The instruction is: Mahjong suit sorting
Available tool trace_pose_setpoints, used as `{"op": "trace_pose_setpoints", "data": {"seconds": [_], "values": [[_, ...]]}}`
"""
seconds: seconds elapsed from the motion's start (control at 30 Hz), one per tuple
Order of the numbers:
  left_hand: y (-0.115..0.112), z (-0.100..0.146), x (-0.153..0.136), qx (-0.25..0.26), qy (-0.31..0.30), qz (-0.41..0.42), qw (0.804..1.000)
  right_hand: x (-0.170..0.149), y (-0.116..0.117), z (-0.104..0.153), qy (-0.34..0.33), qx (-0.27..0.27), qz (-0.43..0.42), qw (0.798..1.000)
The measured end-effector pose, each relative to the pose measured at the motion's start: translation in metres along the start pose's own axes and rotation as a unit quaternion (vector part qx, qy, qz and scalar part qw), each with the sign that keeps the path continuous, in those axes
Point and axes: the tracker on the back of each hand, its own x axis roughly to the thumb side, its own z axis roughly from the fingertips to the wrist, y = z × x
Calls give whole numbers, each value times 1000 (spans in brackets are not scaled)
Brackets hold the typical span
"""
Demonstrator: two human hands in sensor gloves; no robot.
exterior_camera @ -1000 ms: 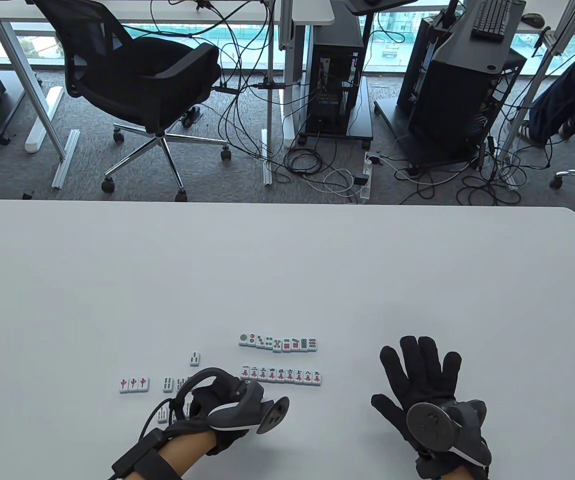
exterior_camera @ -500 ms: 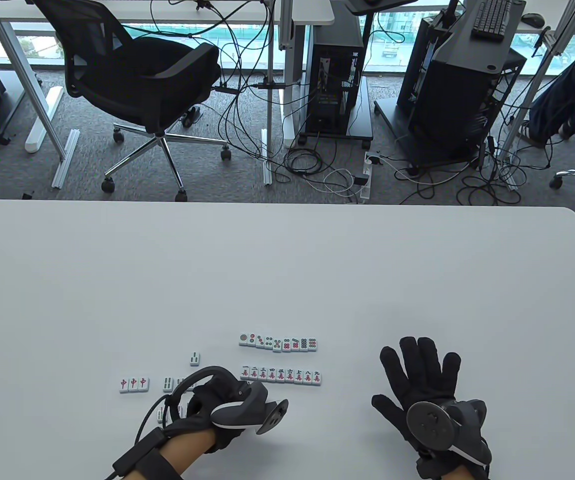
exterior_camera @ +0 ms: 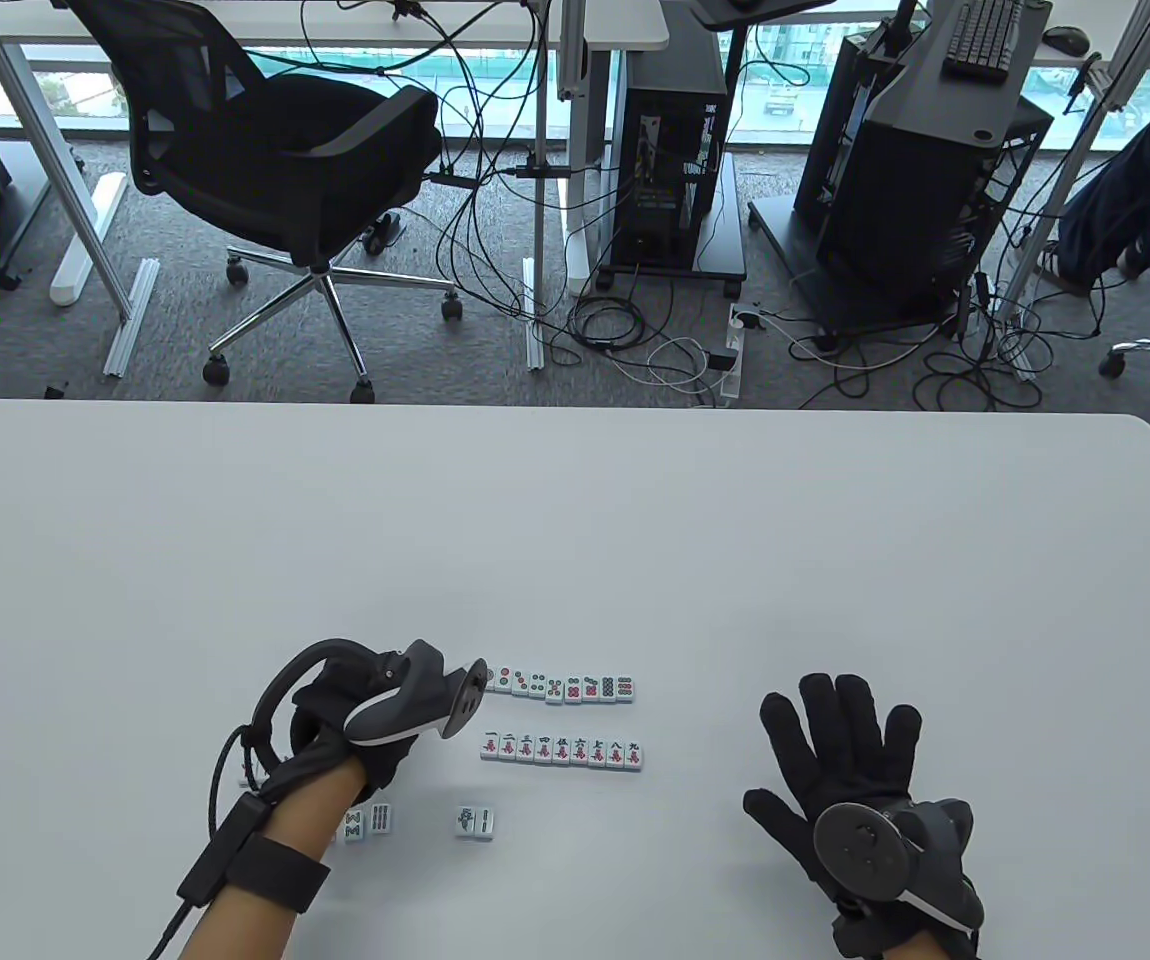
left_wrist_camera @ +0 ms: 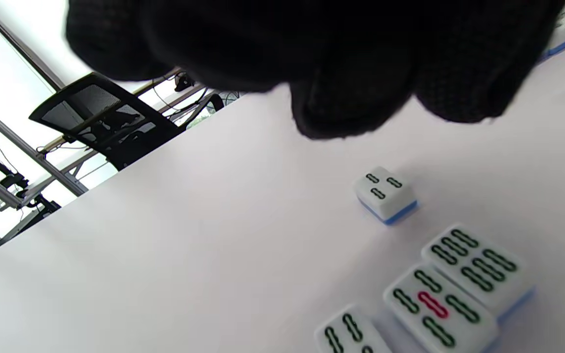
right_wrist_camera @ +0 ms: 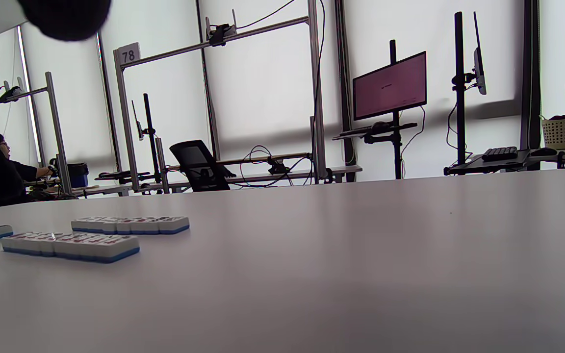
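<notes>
- The left hand (exterior_camera: 355,715), in a black sensor glove with a grey tracker on its back, hovers over the white surface (exterior_camera: 575,520) near its near edge, just left of the tile rows. In the left wrist view its gloved fingers (left_wrist_camera: 351,98) hang curled above the surface with no tile between them; whether the grip is fully closed I cannot tell.
- The right hand (exterior_camera: 850,770), also in a black glove with a tracker, lies flat on the surface towards the near right, its fingers spread and straight, holding nothing.
- A row of white, blue-backed mahjong tiles with circle faces (exterior_camera: 563,685) lies face up near the middle of the near edge; its left end sits just beside the left hand's tracker.
- A longer row of character tiles with red and black marks (exterior_camera: 563,750) lies parallel to it, closer to the near edge.
- A pair of touching tiles (exterior_camera: 474,821) lies apart, closer still to the near edge.
- Two bamboo tiles (exterior_camera: 368,820) sit beside the left forearm.
- In the left wrist view a single three-bamboo tile (left_wrist_camera: 385,193) lies below the fingertips, apart from a cluster of bamboo tiles (left_wrist_camera: 451,287) at the lower right.
</notes>
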Motion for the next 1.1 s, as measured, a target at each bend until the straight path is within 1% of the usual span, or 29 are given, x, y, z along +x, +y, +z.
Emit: {"op": "trace_pose_setpoints", "data": {"seconds": [0.07, 0.23, 0.4, 0.6, 0.7, 0.83, 0.9, 1.0, 1.1], "values": [[-10, -8, 0, -13, 5, -2, 1000, 0, 0, 0, 0, 0, 0, 1000], [-24, -21, 10, -14, 2, -42, 999, 0, 0, 0, 0, 2, 1, 1000], [-31, -26, 21, -19, -7, -62, 998, 0, 0, 0, 2, 2, 2, 1000], [-30, -24, 16, -10, -2, -34, 999, 0, 1, -1, 1, 2, 0, 1000], [-22, -18, 13, 16, 8, -28, 999, 0, 1, -1, 0, 4, 3, 1000], [4, 0, 19, 63, -11, 3, 998, 0, 1, -1, 1, 4, 4, 1000], [23, 16, 30, 93, -45, 44, 994, 0, 2, -1, 2, 5, 3, 1000], [36, 33, 50, 94, -95, 97, 986, 1, 2, 0, 2, 7, 4, 1000], [38, 44, 75, 90, -138, 82, 983, 2, 2, -1, 0, 8, 6, 1000]]}}
